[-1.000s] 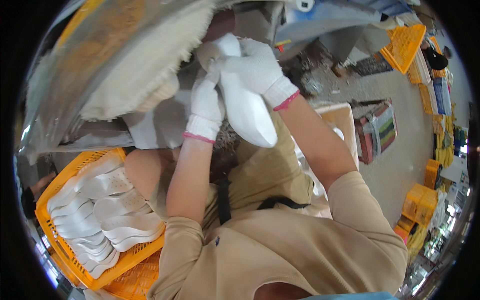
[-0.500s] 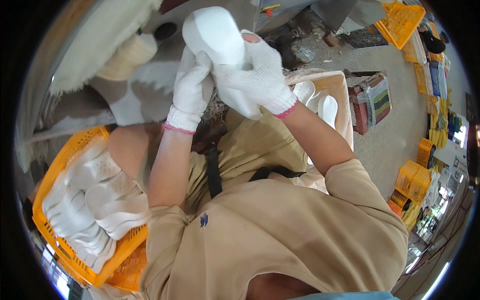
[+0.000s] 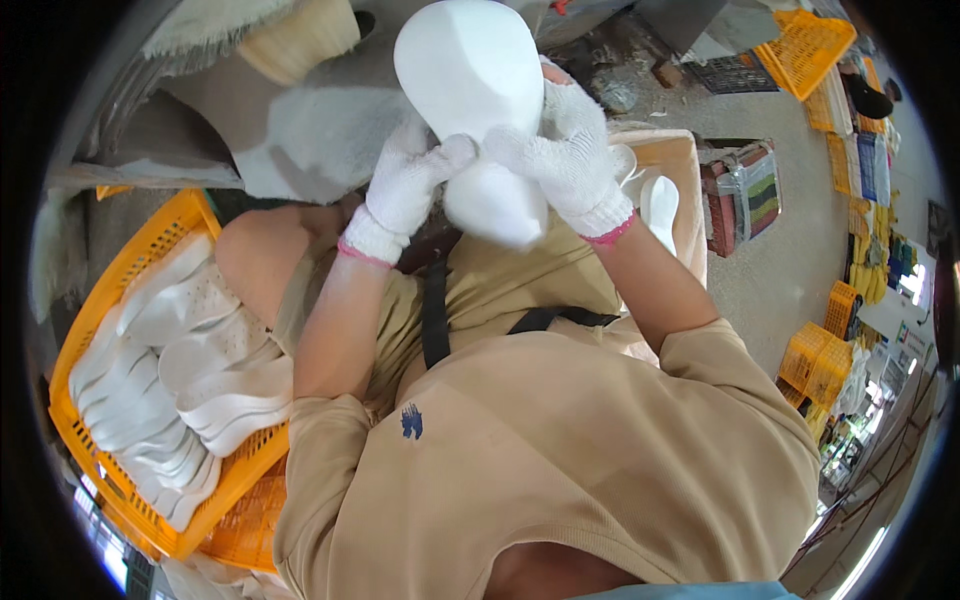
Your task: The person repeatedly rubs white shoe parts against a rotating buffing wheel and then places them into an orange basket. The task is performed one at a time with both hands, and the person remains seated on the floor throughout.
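A white shoe sole (image 3: 468, 75) is held up at the top middle, its wide end away from me and its narrower, blurred end toward my lap. My left hand (image 3: 408, 185), in a white knitted glove with a pink cuff edge, grips the sole's left side, thumb on its waist. From the right side my right hand (image 3: 575, 160), gloved alike, pinches the same waist with its thumb on the upper face; a fingertip pokes bare from the glove. Most fingers of both hands are hidden behind the sole.
At my left an orange crate (image 3: 180, 540) holds stacked white soles (image 3: 150, 400). A lined bin (image 3: 685, 165) with several soles stands beyond my right forearm. Up left, a pale round brush (image 3: 300, 40) sits by a grey machine (image 3: 300, 130). A padded stool-like block (image 3: 740, 195) stands farther right.
Both hands have shifted a little right with the sole. The sole has turned, so its broad smooth face now shows. The brush appears higher in the view.
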The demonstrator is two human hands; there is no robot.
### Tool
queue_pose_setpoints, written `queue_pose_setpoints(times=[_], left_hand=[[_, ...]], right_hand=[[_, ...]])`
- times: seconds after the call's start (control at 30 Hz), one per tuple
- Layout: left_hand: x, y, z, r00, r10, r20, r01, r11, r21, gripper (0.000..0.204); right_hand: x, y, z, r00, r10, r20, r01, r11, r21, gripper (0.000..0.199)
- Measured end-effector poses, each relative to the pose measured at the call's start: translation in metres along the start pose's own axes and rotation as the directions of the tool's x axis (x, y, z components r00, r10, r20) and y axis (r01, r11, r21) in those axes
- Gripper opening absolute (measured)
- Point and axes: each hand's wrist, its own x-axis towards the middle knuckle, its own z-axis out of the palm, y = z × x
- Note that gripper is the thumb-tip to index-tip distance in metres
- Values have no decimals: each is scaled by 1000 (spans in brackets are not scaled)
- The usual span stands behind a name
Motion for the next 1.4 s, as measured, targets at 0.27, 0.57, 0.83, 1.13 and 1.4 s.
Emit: queue_pose_setpoints(times=[0.27,0.57,0.83,1.13,1.4], left_hand=[[20,-18,24,974,-94,-205,22,945,-327,58],[102,13,30,986,-99,-137,9,840,-543,62],[98,14,24,983,-122,-141,31,853,-522,63],[84,11,27,994,-16,-110,-43,858,-512,54],[96,17,18,995,-21,-98,-39,821,-570,51]], right_hand=[[-10,-17,-8,986,164,-27,-151,812,-564,54],[93,-73,2,991,18,136,77,747,-660,45],[95,-55,-5,988,29,151,76,760,-646,50],[77,-52,-3,985,-109,137,175,626,-760,46],[89,-50,2,985,-71,156,161,703,-693,45]])
